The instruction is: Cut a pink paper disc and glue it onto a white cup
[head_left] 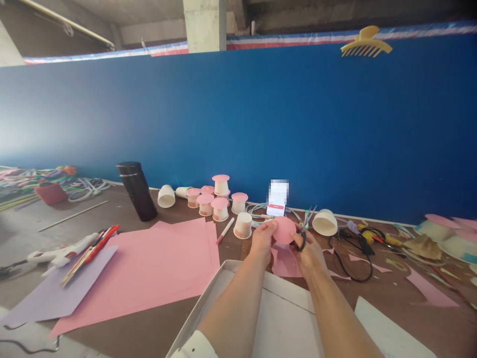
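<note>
Left hand and right hand pinch opposite edges of the disc beyond the box, apparently to steady it; a black loop sits at the right. Sheets lie left of the box, presumably for reach; cups cluster beyond, likely saving room.

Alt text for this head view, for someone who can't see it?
The left hand and right hand hold a round pink paper disc above a table, with what look like black-handled scissors in the right. Pink sheets lie to the left; paper cups, several topped with pink discs, sit before a blue partition.
</note>
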The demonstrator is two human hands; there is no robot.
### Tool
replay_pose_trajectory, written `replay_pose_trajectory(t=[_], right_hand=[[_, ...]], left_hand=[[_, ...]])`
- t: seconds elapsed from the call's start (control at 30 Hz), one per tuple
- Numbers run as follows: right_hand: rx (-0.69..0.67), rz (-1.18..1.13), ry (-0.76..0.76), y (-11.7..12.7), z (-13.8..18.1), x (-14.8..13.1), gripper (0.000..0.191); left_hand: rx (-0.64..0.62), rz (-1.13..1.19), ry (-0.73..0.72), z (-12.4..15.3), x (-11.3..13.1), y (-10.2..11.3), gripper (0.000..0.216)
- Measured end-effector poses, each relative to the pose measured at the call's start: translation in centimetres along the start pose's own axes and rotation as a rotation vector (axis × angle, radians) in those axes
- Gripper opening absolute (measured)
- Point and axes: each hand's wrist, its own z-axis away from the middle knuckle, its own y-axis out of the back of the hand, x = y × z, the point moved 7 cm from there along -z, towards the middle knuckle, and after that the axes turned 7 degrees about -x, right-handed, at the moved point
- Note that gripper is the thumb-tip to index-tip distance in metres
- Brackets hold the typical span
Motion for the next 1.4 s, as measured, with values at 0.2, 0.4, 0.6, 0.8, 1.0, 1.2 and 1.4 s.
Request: replay_pose_trajectory(t=[0.2,0.4,0.6,0.8,1.0,1.2,1.4], right_hand=[[-0.019,0.06,0.017,-0.1,-0.1,0.1,0.053],[-0.04,0.134,0.021,-0.7,0.3,-0.3,0.055],[-0.053,0.08,-0.028,-1.1,0.5,0.2,0.05],[-0.035,0.032,-0.037,-0.9,0.5,0.5,0.046],[-0.023,0.024,-0.036,-0.8,0.5,0.3,0.05],[-0.031,-0.018,-0.039,-1.1,0.7,0.1,0.054],[-0.064,0.02,-0.046,-1.0,0.4,0.7,0.052]], left_hand=[[0.018,0.056,-0.005,0.1,0.0,0.0,0.047],[0.044,0.12,-0.013,0.6,0.5,-0.5,0.047],[0.092,0.186,-0.032,0.4,0.1,0.0,0.044],[0.093,0.207,-0.014,0.4,-0.1,0.1,0.048],[0.08,0.166,0.025,0.6,-0.3,-0.4,0.043],[0.186,0.211,0.109,1.4,-1.3,-1.3,0.025],[0.217,0.277,0.115,1.5,-1.0,-1.1,0.029]])
